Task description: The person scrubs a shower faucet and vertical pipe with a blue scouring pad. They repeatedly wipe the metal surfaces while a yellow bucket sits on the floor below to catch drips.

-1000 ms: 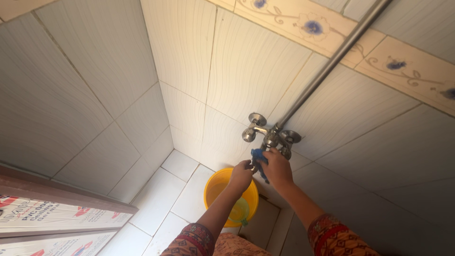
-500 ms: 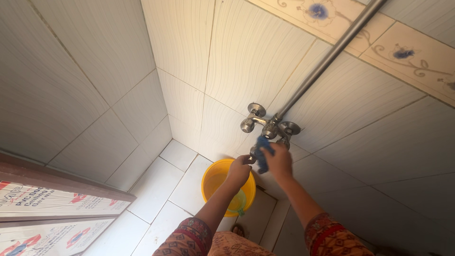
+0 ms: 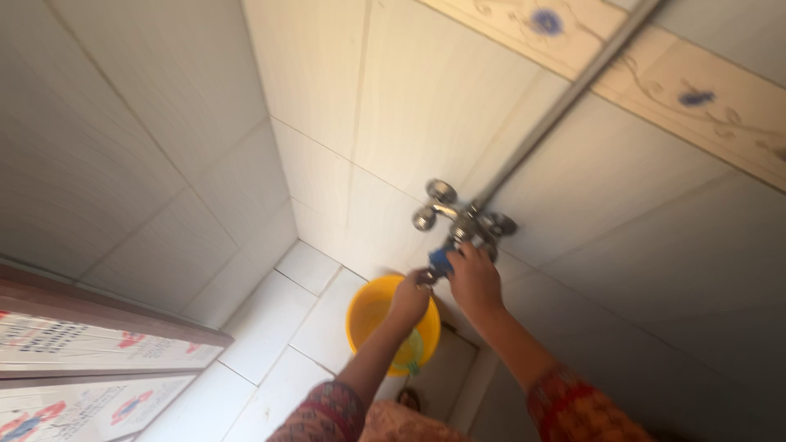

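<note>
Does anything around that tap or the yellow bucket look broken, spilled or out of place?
Nothing stands out. The metal tap sits on the tiled wall, with the yellow bucket upright on the floor below it. The right hand presses a blue cloth to the tap; the left hand is just beneath. The picture is blurred, so small drips would not show.

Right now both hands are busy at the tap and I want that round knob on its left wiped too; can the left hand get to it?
Probably yes: the left hand sits just below the knob, with nothing between them.

Yellow bucket (image 3: pixel 370 315) on tiled floor (image 3: pixel 270 327)
</note>
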